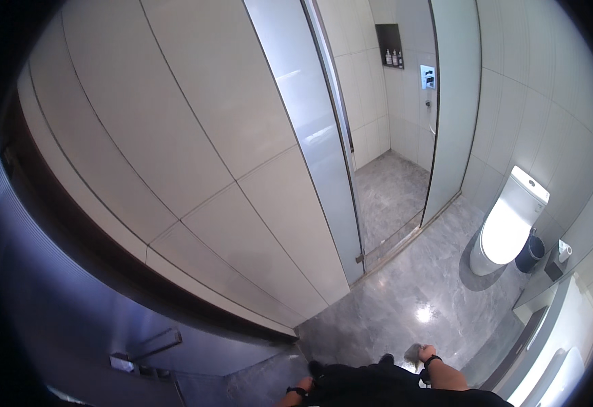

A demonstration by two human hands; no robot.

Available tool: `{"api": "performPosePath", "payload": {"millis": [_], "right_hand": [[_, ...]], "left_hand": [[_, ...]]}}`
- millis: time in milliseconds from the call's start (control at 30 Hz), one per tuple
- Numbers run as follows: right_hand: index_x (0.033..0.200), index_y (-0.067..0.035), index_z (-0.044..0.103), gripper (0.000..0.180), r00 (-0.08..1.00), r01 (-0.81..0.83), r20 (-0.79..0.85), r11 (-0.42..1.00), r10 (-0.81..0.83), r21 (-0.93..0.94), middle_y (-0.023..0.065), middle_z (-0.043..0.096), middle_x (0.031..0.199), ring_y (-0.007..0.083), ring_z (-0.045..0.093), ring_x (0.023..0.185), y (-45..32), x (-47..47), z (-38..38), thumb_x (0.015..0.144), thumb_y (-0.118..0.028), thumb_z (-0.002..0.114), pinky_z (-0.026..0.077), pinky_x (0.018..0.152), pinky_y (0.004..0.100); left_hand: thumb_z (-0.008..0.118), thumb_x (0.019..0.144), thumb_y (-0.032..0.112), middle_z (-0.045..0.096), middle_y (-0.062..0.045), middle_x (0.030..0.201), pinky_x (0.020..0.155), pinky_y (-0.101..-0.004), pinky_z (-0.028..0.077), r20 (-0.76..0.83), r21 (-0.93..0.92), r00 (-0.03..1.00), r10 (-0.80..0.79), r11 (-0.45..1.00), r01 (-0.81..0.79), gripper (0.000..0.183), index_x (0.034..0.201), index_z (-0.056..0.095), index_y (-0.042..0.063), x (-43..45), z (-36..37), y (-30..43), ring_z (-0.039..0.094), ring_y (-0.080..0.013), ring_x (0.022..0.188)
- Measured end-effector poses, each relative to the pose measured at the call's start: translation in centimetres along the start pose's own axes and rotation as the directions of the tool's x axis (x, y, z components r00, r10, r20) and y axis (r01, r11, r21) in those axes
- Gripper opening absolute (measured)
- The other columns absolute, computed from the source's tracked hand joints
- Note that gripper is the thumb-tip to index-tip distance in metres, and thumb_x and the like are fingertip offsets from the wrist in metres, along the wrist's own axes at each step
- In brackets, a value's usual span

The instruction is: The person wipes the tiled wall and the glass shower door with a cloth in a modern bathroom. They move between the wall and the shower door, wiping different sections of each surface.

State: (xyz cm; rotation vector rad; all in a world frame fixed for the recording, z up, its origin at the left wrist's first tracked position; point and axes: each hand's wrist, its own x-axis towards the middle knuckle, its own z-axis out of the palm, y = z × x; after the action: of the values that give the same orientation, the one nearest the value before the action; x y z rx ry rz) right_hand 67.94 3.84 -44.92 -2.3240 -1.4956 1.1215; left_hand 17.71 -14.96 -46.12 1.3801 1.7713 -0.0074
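My right hand (427, 352), with a dark band at the wrist, is low in the picture, right of centre. It is closed around a greyish, see-through-looking item (412, 353), perhaps a cloth or a bag; its kind is not clear. My left hand (305, 384) hangs beside my dark clothing at the bottom edge, also with a black wristband (296, 390). The fingers are partly hidden and I cannot make out anything in them. Below both hands is the grey marbled floor (378, 315), where the tips of my dark shoes (387, 358) show.
A white toilet (505, 229) stands at the right, a dark bin (530, 253) beside it. Glass panels (322, 147) border a shower, with bottles (394, 57) in a wall niche. A washbasin counter (556, 325) runs along the right. A door with a handle (156, 343) is lower left.
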Motion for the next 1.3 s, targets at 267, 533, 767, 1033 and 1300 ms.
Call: {"api": "performPosePath", "payload": {"millis": [267,533,767,1033,1300], "right_hand": [[0.096,0.001,0.068,0.027,0.992,-0.112,0.081,0.979,0.099,0.171,0.0242,0.067,0.094,0.0372,0.064,0.095,3.4,1.5,-0.6,0.081,-0.017,0.055,0.049,0.084,0.0436],[0.098,-0.002,0.068,0.029,0.996,0.01,0.091,1.0,-0.012,0.014,0.0217,0.067,0.091,0.0353,0.066,0.09,1.5,-0.4,-0.7,0.081,-0.024,0.061,0.051,0.079,0.0433],[0.105,-0.004,0.066,0.03,0.992,-0.006,0.123,0.999,0.001,0.038,0.0215,0.067,0.094,0.0377,0.064,0.091,2.4,-2.5,-1.0,0.081,-0.019,0.057,0.05,0.08,0.0443],[0.108,-0.006,0.064,0.032,0.983,0.016,0.184,1.0,-0.012,-0.021,0.0219,0.066,0.1,0.0372,0.062,0.098,3.3,-3.5,-0.8,0.08,-0.018,0.053,0.05,0.086,0.0437],[0.106,-0.006,0.065,0.031,0.986,0.023,0.167,1.0,-0.021,-0.01,0.022,0.066,0.099,0.0378,0.062,0.098,3.7,-3.2,-0.3,0.08,-0.018,0.053,0.05,0.085,0.044]], "left_hand": [[0.053,0.085,0.029,0.065,-0.022,0.082,0.074,-0.0458,0.048,-0.047,-0.278,0.997,-0.055,0.96,0.039,0.033,0.079,0.068,0.001,-2.6,-1.7,5.8,0.063,-0.0382,0.079],[0.046,0.094,0.019,0.069,-0.009,0.092,0.081,-0.0346,0.047,-0.172,-0.599,0.982,-0.085,0.8,-0.036,0.027,0.102,0.066,0.003,-3.0,-2.0,9.3,0.063,-0.0201,0.085],[0.051,0.092,0.016,0.069,-0.005,0.091,0.081,-0.0321,0.048,-0.024,-0.504,0.998,-0.06,0.863,0.04,0.023,0.099,0.069,0.004,-3.4,-2.7,10.8,0.063,-0.0154,0.084],[0.046,0.092,0.019,0.069,-0.009,0.081,0.075,-0.0346,0.049,0.03,-0.467,0.975,-0.22,0.859,0.209,0.028,0.092,0.07,0.004,-3.8,-2.2,9.6,0.065,-0.0187,0.077],[0.04,0.094,0.028,0.067,-0.013,0.08,0.074,-0.0384,0.049,-0.083,-0.226,0.996,-0.036,0.974,0.016,0.034,0.092,0.067,0.006,-4.1,-2.1,9.3,0.064,-0.0315,0.08]]}}
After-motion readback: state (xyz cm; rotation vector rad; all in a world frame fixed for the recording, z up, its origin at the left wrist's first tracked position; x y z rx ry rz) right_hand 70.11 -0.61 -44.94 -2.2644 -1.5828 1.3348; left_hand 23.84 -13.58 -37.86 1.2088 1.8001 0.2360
